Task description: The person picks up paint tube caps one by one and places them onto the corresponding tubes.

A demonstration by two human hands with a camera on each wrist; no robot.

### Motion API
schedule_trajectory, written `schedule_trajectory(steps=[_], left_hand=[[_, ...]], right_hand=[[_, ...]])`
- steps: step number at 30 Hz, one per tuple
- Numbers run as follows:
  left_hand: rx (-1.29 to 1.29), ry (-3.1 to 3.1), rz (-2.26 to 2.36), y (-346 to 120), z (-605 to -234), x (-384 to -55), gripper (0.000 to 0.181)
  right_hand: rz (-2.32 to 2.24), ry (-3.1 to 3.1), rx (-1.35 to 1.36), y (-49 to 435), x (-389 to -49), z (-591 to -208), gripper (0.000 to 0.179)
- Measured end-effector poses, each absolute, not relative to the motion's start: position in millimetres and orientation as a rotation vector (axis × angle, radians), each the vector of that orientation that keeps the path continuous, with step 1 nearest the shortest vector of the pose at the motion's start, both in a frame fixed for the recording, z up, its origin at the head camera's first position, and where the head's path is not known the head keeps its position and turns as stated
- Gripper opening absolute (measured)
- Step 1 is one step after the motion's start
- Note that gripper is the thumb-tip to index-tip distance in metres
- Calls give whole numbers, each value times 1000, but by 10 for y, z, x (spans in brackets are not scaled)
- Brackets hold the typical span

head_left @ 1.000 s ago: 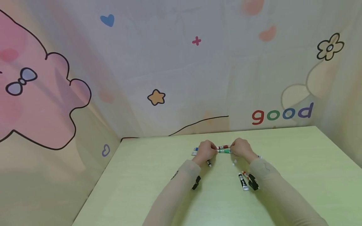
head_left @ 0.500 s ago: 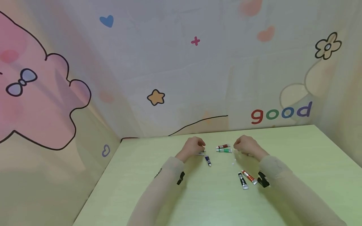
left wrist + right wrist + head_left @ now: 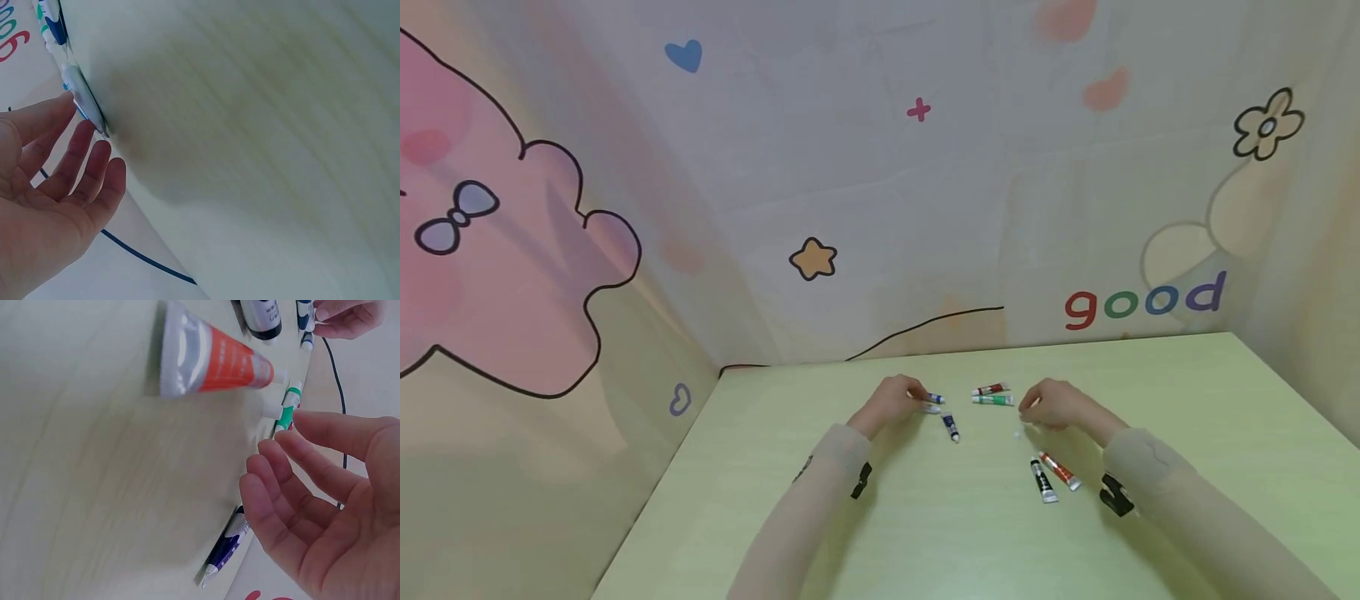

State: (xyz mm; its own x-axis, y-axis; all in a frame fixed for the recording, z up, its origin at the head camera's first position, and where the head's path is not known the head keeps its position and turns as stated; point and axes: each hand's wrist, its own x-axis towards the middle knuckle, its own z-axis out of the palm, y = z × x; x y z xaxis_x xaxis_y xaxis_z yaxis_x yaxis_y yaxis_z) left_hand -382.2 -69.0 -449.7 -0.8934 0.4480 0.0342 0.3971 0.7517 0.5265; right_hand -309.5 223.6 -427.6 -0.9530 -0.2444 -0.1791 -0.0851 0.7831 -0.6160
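Observation:
My left hand (image 3: 895, 400) is at the back of the table, its fingertips right at a white paint tube (image 3: 84, 97) and a blue-capped paint tube (image 3: 935, 398). In the left wrist view its fingers are loosely extended, the thumb tip against the white tube. A dark blue paint tube (image 3: 951, 427) lies just right of them. My right hand (image 3: 1052, 406) is right of a green paint tube (image 3: 993, 400) and a red paint tube (image 3: 990, 389). Its fingers are relaxed, thumb and forefinger tips apart in the right wrist view, close to a small white cap (image 3: 272, 409).
Nearer the front lie an orange-red paint tube (image 3: 1061, 472) and a black paint tube (image 3: 1043, 481). A purple paint tube (image 3: 228, 547) lies below my right hand in the right wrist view. The light green table (image 3: 970, 533) ends at a printed cloth backdrop (image 3: 880, 192).
My hands have moved apart from the red and green tubes. The left went left to the white and blue-capped tubes; the right went right, then slightly nearer. The orange-red tube is now fully uncovered.

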Motion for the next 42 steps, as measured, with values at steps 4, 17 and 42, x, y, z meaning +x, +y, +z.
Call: schedule_trajectory(steps=[4, 17, 42], left_hand=[[665, 2835, 818, -745, -4509, -3826, 10], [635, 2785, 828, -788, -4618, -3777, 10], [796, 2832, 1002, -728, -4053, -3879, 12]], right_hand=[[-933, 2711, -333, 2194, -3065, -4299, 20], [-875, 2754, -388, 2114, -3065, -4436, 4], [-1133, 2888, -405, 2335, -3133, -3988, 22]])
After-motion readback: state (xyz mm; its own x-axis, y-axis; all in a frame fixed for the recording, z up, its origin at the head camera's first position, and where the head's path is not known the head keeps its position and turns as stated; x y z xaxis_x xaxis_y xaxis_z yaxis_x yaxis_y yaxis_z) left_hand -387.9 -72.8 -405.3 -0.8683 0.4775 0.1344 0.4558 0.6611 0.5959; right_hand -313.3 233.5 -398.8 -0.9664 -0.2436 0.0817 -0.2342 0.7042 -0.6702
